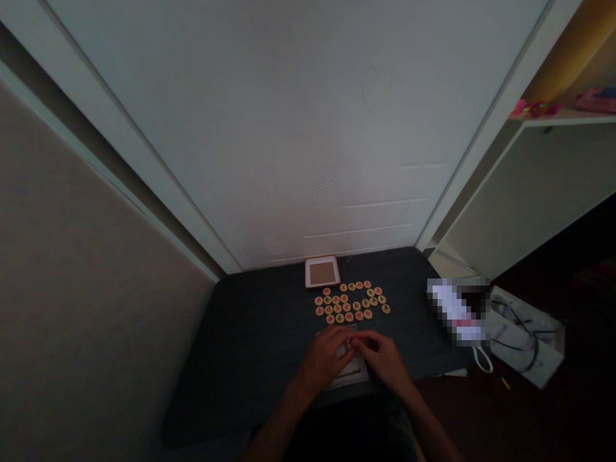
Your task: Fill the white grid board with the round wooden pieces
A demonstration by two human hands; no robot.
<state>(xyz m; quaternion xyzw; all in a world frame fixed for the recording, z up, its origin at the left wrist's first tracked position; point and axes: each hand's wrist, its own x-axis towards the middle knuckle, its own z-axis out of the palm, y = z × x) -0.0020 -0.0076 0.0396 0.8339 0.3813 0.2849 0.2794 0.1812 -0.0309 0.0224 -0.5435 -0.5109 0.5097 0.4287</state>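
Observation:
My left hand (323, 354) and my right hand (383, 360) meet above a clear plastic tray (353, 380) near the table's front edge. Both are closed, with fingertips pinched together. A small pale thing shows between them, mostly covered by the fingers and too dim to name. Just beyond the hands, round wooden Chinese chess pieces (346, 307) lie face up in loose rows, marked in red or dark characters. Behind them, against the white panel, a shallow open box (322, 273) with a brown inside rests on the table.
The dark table (250, 340) has rounded corners and backs onto a white panel (308, 128). At its right edge sits a blurred-out pale item (455, 311) with a white strap loop (483, 360). Further right, a white box (524, 337) holds black cables. The room is dim.

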